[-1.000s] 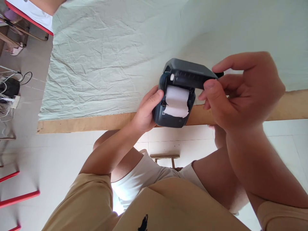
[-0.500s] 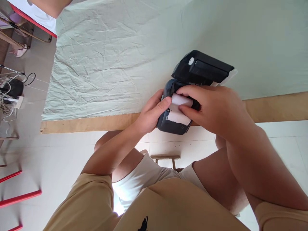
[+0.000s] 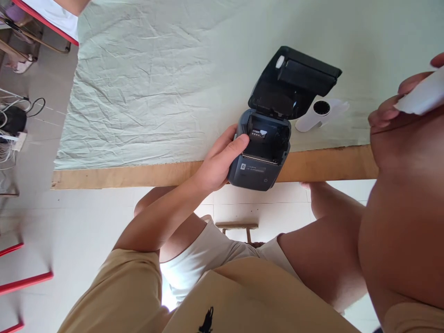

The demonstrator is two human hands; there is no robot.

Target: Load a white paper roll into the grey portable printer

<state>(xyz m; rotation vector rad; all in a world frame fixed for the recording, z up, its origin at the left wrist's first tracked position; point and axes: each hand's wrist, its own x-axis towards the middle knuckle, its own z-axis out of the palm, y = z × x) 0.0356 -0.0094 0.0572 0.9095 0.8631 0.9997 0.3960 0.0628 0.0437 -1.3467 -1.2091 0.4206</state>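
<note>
A dark label printer (image 3: 255, 173) stands at the table's near edge with its lid (image 3: 294, 83) swung up and its paper bay bare inside. My left hand (image 3: 222, 162) grips the printer's left side, thumb over the rim. Far to the right, my right hand (image 3: 388, 111) is closed on a white paper roll (image 3: 425, 92), partly cut off by the frame edge. Another white paper roll (image 3: 305, 122), with a dark core and a loose translucent tail, rests on the cloth just right of the printer.
A wrinkled pale green cloth (image 3: 149, 83) covers the table, with a bare wooden edge (image 3: 138, 176) along the front. Another person's arm (image 3: 72, 4) shows at the top left. Cables (image 3: 10, 143) and red bars (image 3: 27, 282) are at the left.
My right hand has lifted the white paper roll out of the printer and carried it to the right. The second roll beside the printer has come into view. My left hand still holds the printer.
</note>
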